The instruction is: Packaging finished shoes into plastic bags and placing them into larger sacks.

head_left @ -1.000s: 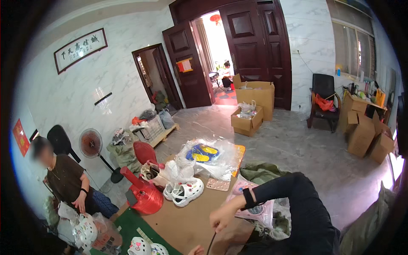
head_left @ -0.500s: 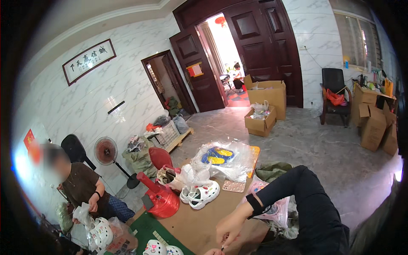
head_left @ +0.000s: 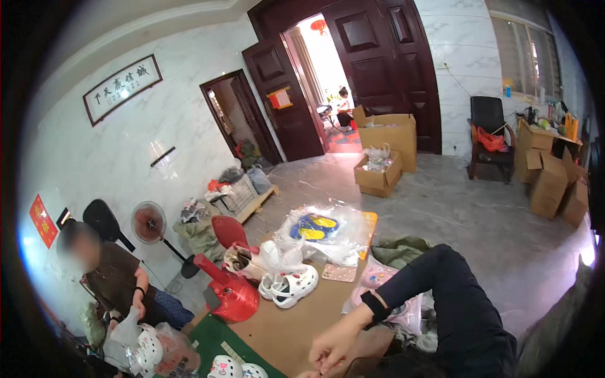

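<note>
My right hand [head_left: 331, 350], a dark band on its wrist, hovers over the brown tabletop [head_left: 283, 334] at the lower edge. Its fingers are pinched together; anything between them is too small to make out. Only a sliver of my left hand [head_left: 309, 374] shows just below, close to the right fingertips, the rest cut off. To the left, white clogs with small charms [head_left: 233, 367] rest by a green mat [head_left: 211, 331]. Farther up stands another white pair of clogs [head_left: 293, 287], beside a red device with an upright handle [head_left: 234, 299].
Blue-and-yellow slippers [head_left: 313, 228] lie in clear plastic at the table's far end, near a pink patterned phone-shaped item [head_left: 339, 272]. Bagged pink shoes [head_left: 378, 277] sit by my right forearm. At left, a person [head_left: 120, 277] handles a plastic bag by bagged white clogs [head_left: 150, 346]. Cardboard boxes [head_left: 378, 173] stand beyond.
The view has shifted slightly, moving the room a little left in the picture. My hands stay close together, the left showing less. The person at left has lowered their hand with the plastic bag.
</note>
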{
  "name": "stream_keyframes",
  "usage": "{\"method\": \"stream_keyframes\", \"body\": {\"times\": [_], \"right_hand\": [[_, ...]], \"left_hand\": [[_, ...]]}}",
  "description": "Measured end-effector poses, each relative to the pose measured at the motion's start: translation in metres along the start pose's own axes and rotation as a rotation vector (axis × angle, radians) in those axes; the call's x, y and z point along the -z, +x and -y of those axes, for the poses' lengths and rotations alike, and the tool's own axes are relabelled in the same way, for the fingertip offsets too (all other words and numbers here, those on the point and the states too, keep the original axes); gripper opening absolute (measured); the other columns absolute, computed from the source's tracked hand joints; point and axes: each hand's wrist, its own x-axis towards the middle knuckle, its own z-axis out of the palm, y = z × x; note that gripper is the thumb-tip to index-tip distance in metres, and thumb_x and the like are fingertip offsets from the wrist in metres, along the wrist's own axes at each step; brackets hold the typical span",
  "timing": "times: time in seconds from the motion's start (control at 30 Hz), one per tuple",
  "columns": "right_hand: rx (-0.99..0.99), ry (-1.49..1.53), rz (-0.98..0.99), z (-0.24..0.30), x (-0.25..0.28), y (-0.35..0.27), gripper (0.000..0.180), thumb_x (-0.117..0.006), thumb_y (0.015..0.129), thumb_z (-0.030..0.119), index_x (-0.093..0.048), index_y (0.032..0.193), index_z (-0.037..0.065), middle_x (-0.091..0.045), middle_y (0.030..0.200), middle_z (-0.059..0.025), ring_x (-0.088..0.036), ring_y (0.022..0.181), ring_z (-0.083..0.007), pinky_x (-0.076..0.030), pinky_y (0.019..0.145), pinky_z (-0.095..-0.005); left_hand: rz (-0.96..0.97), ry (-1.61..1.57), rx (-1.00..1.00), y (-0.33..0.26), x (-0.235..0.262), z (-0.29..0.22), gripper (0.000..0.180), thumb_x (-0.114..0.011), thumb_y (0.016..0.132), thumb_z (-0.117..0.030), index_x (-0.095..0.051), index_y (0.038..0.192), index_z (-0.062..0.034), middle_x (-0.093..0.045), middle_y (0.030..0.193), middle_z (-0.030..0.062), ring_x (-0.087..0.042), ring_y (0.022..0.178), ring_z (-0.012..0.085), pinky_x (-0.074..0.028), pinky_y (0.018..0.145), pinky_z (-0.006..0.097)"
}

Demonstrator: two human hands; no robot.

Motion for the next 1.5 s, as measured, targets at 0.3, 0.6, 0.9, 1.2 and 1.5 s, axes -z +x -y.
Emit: {"method": "stream_keyframes", "body": {"times": [0.3, 0.6, 0.9, 1.2, 1.5], "right_hand": [[0.002, -0.119, 0.126, 0.001, 0.022, -0.01, 0.025, -0.052, 0.088, 0.022, -0.054, 0.08, -0.001, -0.053, 0.061, -0.0013, -0.049, 0.058, -0.0079, -0.04, 0.054, -0.0249], [-0.193, 0.049, 0.201, -0.018, 0.049, -0.036, 0.026, -0.05, 0.089, 0.023, -0.055, 0.079, -0.001, -0.057, 0.066, -0.0013, -0.052, 0.064, -0.0076, -0.04, 0.064, -0.0236], [-0.31, 0.027, 0.348, -0.012, 0.05, -0.054, 0.027, -0.052, 0.088, 0.022, -0.058, 0.079, -0.002, -0.06, 0.073, -0.002, -0.054, 0.074, -0.0081, -0.041, 0.073, -0.024], [-0.712, -0.458, 0.541, 0.032, 0.063, -0.05, 0.027, -0.064, 0.076, 0.028, -0.066, 0.087, 0.004, -0.065, 0.083, -0.0028, -0.056, 0.078, -0.0132, -0.041, 0.073, -0.0292], [-0.939, -0.916, 0.306, 0.023, 0.074, -0.063, 0.033, -0.073, 0.059, 0.024, -0.066, 0.084, 0.004, -0.065, 0.082, -0.0097, -0.059, 0.077, -0.0214, -0.045, 0.066, -0.0355]], "left_hand": [[0.086, -0.004, 0.106, 0.012, 0.013, -0.026, 0.027, -0.052, 0.088, -0.02, -0.051, 0.068, -0.0008, -0.047, 0.056, -0.0014, -0.04, 0.052, 0.0056, -0.033, 0.046, 0.021], [-0.113, -0.372, -0.032, 0.009, 0.039, 0.008, 0.027, -0.053, 0.085, -0.017, -0.056, 0.066, 0.0018, -0.05, 0.053, 0.0032, -0.037, 0.046, 0.0073, -0.031, 0.047, 0.022], [-0.29, -0.36, 0.189, -0.026, 0.056, -0.002, 0.016, -0.046, 0.09, -0.011, -0.054, 0.083, 0.0012, -0.037, 0.057, -0.0036, -0.029, 0.047, 0.0038, -0.022, 0.044, 0.018], [-0.133, -0.211, 0.212, -0.03, 0.059, 0.01, 0.028, -0.051, 0.089, -0.019, -0.048, 0.066, -0.0035, -0.039, 0.056, -0.004, -0.03, 0.049, 0.0043, -0.021, 0.045, 0.02], [-0.01, -0.058, 0.519, -0.024, 0.062, 0.03, 0.026, -0.049, 0.089, -0.02, -0.047, 0.068, -0.0048, -0.039, 0.059, -0.0038, -0.035, 0.055, 0.0058, -0.028, 0.05, 0.021]]}}
